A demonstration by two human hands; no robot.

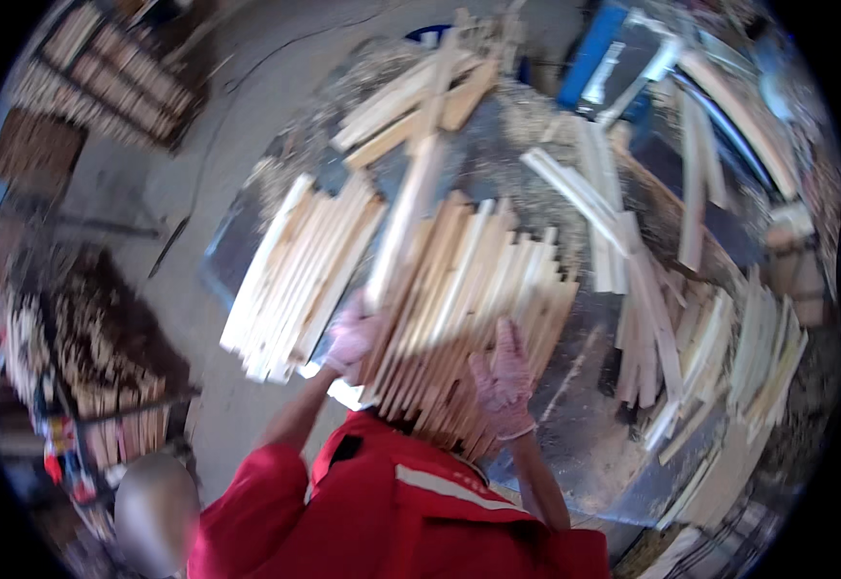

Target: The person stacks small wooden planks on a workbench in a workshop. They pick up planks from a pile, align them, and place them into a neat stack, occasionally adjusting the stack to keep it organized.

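My left hand [348, 336], in a pale pinkish glove, is closed at the near end of a long wooden strip [408, 217]. The strip slants away from me, slightly blurred, with its far part over other boards. My right hand [504, 386], gloved alike, has its fingers stretched out and rests against the right part of a row of wooden strips [469, 289]. These strips lie side by side on the work table [575, 376], their near ends by my red jacket. Left of the held strip lies a second, smaller row of pale strips [305, 270].
Loose boards [406, 101] lie among sawdust at the far side. Crossed strips [575, 198] and curved offcuts [691, 357] crowd the right, below a blue machine part [589, 58]. Stacked wood [116, 72] stands across the floor at left. A blurred rounded shape [155, 511] shows lower left.
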